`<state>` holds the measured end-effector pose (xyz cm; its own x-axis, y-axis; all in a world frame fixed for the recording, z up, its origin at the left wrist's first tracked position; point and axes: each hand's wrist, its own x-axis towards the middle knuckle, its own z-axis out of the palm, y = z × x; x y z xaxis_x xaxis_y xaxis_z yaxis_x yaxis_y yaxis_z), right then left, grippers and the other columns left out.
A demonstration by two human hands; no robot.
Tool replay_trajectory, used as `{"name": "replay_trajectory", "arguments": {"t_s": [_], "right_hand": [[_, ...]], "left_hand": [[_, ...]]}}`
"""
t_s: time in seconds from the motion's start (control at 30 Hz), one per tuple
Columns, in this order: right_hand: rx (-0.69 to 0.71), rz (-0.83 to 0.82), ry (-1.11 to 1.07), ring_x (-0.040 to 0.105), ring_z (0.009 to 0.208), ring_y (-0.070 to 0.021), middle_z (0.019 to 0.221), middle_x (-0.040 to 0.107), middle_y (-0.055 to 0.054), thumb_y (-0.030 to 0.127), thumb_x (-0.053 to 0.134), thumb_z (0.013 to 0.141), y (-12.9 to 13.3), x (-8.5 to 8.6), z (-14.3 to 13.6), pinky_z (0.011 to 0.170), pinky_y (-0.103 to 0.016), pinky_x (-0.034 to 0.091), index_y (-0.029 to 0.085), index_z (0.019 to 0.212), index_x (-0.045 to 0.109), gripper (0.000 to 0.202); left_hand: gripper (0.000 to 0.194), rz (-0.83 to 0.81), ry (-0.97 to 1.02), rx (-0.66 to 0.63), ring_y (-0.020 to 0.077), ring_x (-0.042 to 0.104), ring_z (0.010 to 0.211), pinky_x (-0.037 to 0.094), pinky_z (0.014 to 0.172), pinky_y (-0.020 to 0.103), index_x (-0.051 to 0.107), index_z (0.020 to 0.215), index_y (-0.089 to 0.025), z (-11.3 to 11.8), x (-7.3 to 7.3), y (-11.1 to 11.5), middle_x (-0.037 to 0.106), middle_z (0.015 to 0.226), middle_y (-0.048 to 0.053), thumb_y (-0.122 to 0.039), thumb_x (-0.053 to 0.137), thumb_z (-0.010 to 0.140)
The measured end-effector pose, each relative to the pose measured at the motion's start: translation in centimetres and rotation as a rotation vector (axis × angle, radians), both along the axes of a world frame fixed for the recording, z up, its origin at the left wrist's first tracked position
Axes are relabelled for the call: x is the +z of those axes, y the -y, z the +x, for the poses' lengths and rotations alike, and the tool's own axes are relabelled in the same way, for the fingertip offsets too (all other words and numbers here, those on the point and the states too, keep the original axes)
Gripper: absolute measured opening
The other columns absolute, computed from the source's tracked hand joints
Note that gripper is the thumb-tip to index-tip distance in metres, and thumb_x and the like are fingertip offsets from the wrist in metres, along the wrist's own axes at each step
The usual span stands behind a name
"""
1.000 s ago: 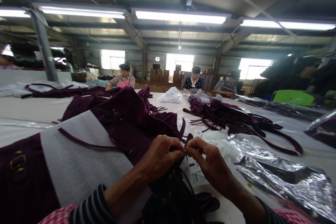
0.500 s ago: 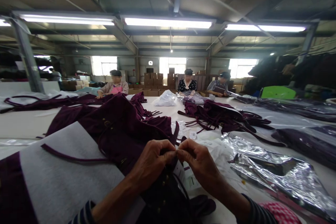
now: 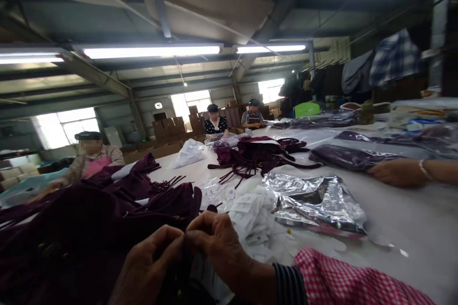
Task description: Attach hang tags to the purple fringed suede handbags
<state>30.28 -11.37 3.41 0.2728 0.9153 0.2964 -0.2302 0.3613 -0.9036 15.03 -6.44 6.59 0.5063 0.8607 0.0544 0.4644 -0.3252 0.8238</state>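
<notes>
Pressing thumb to fingertips in left hand [image 3: 150, 259] and right hand [image 3: 223, 248], nearly meeting; cannot tell whether pinching anything. Close to purple fabric pile [image 3: 107, 205], ahead and left on white table [image 3: 411, 228]. Could lose any small piece among white tags [image 3: 246, 212] by loosening pinch; could misjudge hold in dim light.

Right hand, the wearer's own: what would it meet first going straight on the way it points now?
Most likely the left hand: the right hand points across at it, and the two look touching or nearly so, though depth there is unclear.
</notes>
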Motion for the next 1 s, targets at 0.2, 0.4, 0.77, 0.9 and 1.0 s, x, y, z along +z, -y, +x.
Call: {"name": "replay_trajectory", "arguments": {"t_s": [0.2,0.4,0.77,0.9,1.0], "right_hand": [[0.033,0.019,-0.016,0.054,0.058,-0.0117,0.06,0.061,0.002,0.016,0.068,0.069,-0.4,-0.7,-0.1,0.057,-0.024,0.04,0.014,0.068,0.068,0.002],[0.006,0.032,-0.049,0.05,0.056,-0.0102,0.059,0.059,0.003,0.018,0.069,0.072,-0.3,-0.8,-0.9,0.055,-0.023,0.039,0.014,0.068,0.065,0.007],[0.086,-0.036,0.107,0.051,0.061,-0.0107,0.067,0.06,0.003,0.025,0.072,0.074,0.0,-0.1,0.8,0.059,-0.024,0.037,0.015,0.079,0.066,0.013],[-0.003,-0.025,0.497,0.057,0.096,-0.0213,0.1,0.066,-0.002,0.028,0.087,0.064,0.9,-1.2,2.7,0.081,-0.03,0.043,0.022,0.107,0.07,0.047],[-0.026,-0.078,0.68,0.055,0.103,-0.0247,0.105,0.065,-0.002,0.024,0.091,0.057,1.7,-1.4,3.6,0.084,-0.032,0.042,0.025,0.11,0.07,0.056]], "left_hand": [[0.043,0.055,-0.021,-0.001,0.0165,0.052,0.062,0.041,0.055,0.022,0.067,0.077,-0.021,0.1,0.4,0.5,0.057,0.065,-0.002,-0.063,0.061,0.08],[0.039,-0.029,0.104,0.016,0.0147,0.049,0.058,0.039,0.051,0.021,0.064,0.071,-0.019,-0.1,0.1,0.5,0.055,0.061,-0.002,-0.057,0.066,0.078],[0.045,-0.147,0.237,0.018,0.0141,0.05,0.051,0.039,0.047,0.022,0.066,0.073,-0.019,0.0,0.2,0.8,0.057,0.057,-0.002,-0.063,0.073,0.069],[0.045,-0.239,0.297,0.055,0.0131,0.047,0.044,0.039,0.044,0.023,0.065,0.077,-0.021,0.2,0.1,1.3,0.052,0.054,-0.004,-0.064,0.073,0.069],[0.042,-0.18,0.286,0.024,0.0132,0.05,0.05,0.04,0.046,0.022,0.067,0.076,-0.02,0.3,0.0,1.7,0.056,0.059,-0.003,-0.061,0.073,0.071]]}}
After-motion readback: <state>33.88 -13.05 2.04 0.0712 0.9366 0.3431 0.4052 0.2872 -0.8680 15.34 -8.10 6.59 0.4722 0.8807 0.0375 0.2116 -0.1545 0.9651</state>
